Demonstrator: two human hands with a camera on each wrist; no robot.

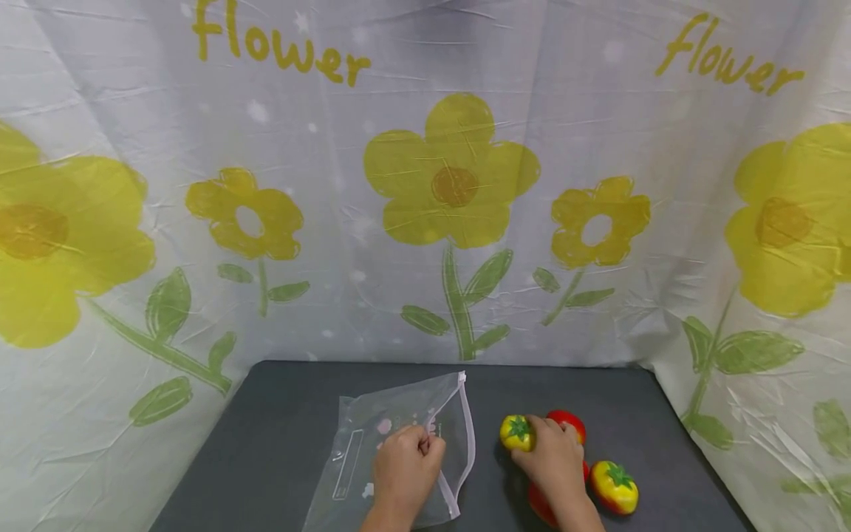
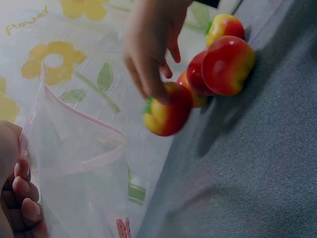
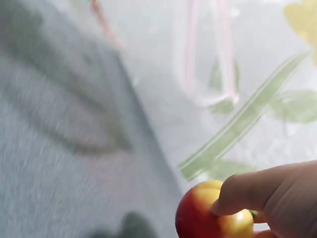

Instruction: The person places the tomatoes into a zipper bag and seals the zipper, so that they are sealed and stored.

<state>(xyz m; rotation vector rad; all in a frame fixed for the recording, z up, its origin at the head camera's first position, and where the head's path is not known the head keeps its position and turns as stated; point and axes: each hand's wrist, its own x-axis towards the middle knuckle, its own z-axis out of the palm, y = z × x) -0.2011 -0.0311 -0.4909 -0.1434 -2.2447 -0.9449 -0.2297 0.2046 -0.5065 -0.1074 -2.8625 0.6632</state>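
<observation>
A clear zip bag (image 1: 372,436) with a pale pink zip edge stands with its mouth toward the right. My left hand (image 1: 408,465) grips the near side of the bag at its mouth, fingers curled. In the left wrist view, the bag's mouth (image 2: 84,144) gapes. My right hand (image 1: 555,458) pinches a round red-and-yellow toy fruit (image 1: 517,433) with a green leafy cap, between thumb and fingers. In the right wrist view the thumb presses on this toy fruit (image 3: 203,213), off the table. Inside the bag I see nothing.
Beneath and beside my right hand lie several similar toy fruits, a red one (image 1: 565,421) behind and a yellow-red one (image 1: 614,488) at the right. The dark grey table (image 1: 279,414) meets a flower-printed cloth (image 1: 332,222) at the back and sides.
</observation>
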